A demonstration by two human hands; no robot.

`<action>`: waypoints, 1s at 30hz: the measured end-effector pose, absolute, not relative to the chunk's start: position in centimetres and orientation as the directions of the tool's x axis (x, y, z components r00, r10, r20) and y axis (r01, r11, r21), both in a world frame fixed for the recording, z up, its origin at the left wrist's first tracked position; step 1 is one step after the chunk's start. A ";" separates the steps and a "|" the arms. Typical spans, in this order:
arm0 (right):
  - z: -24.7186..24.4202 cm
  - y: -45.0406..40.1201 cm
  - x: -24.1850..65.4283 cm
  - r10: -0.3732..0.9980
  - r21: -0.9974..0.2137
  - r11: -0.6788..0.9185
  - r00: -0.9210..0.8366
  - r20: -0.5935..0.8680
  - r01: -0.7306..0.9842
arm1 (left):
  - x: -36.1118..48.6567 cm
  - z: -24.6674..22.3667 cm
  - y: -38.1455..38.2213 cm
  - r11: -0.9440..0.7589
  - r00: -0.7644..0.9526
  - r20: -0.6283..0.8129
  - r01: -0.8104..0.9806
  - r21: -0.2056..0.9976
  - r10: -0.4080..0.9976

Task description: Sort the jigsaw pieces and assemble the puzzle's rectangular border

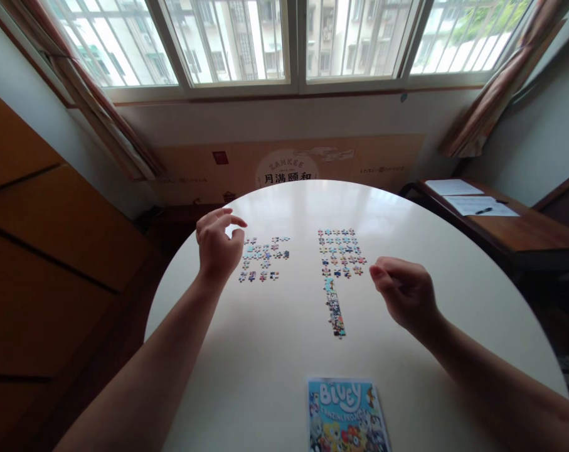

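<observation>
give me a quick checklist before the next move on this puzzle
1. Strip of joined pieces lies on the table, clear of both hands: ok
2. Right group of loose pieces set out in rough rows: ok
3. Left group of loose pieces fully visible past the left hand: cannot tell, the hand may cover some
4. Right hand free of pieces: cannot tell, its grip is curled closed
5. Bluey picture wholly in view: not ok, lower edge cut off

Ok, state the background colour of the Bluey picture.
The Bluey picture has a blue background, best seen in the head view.
</observation>
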State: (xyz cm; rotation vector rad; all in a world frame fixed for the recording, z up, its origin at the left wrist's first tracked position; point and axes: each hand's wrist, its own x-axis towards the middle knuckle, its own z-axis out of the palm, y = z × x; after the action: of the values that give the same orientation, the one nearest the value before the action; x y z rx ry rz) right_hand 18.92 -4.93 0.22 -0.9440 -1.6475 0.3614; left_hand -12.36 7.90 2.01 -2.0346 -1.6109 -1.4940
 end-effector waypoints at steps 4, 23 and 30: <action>0.2 -5.0 18.9 0.751 -0.684 0.612 -0.020 0.660 0.396 | -13.3 1.7 8.7 -0.512 -0.136 0.751 0.653 0.558 0.646; -0.3 -5.2 18.7 0.762 -0.678 0.617 -0.088 0.641 0.399 | -12.6 2.3 7.4 -0.563 -0.134 0.613 0.281 0.777 0.779; -0.4 -5.0 18.8 0.769 -0.686 0.605 -0.073 0.635 0.404 | -12.7 1.2 8.0 -0.535 -0.218 0.637 0.383 0.753 0.740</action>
State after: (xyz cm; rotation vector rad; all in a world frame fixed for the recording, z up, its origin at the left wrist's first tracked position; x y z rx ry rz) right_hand 18.76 -4.98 -0.44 -0.9771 -1.6929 0.3996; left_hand -12.72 8.03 1.20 -2.1078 -1.5946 -2.1792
